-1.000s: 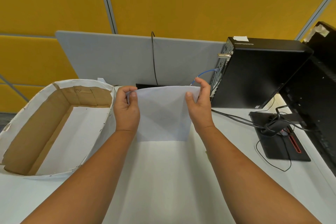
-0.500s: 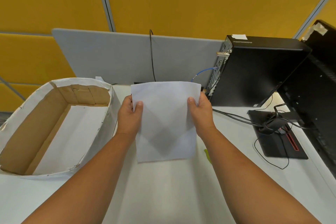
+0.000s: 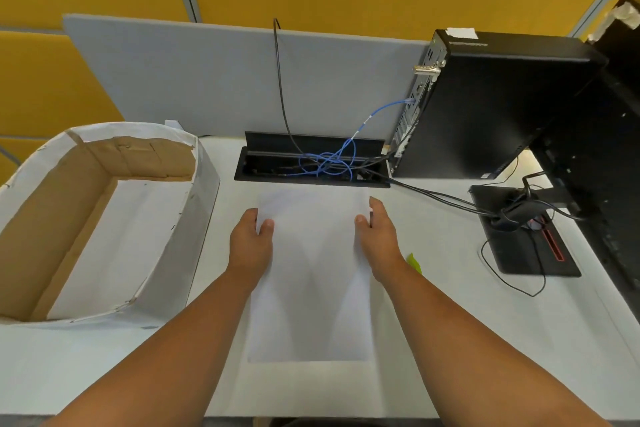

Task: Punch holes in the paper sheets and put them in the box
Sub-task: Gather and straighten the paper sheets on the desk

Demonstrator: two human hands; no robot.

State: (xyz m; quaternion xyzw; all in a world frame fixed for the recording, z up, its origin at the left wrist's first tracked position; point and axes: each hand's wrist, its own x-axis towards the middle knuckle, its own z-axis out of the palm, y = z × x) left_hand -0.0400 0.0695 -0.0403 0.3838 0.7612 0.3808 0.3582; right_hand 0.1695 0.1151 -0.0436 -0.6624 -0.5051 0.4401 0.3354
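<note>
A white paper sheet [image 3: 311, 274] lies nearly flat over the white desk in front of me, its far edge close to the cable well. My left hand [image 3: 251, 241] grips its left edge with the thumb on top. My right hand [image 3: 375, 236] grips its right edge the same way. The cardboard box [image 3: 204, 184] stands open at the left, white outside and brown inside, with white paper lying on its floor. No hole punch is visible.
An open black cable well [image 3: 311, 163] with blue and black cables sits behind the sheet. A black computer tower [image 3: 491, 104] and a black monitor base [image 3: 519, 236] with cables fill the right. A grey divider panel [image 3: 207, 80] backs the desk. A small green scrap [image 3: 414, 262] shows beside my right wrist.
The sheet was held upright, hiding the cable well; both hands have brought it down and toward me, so it now lies almost flat and the well shows.
</note>
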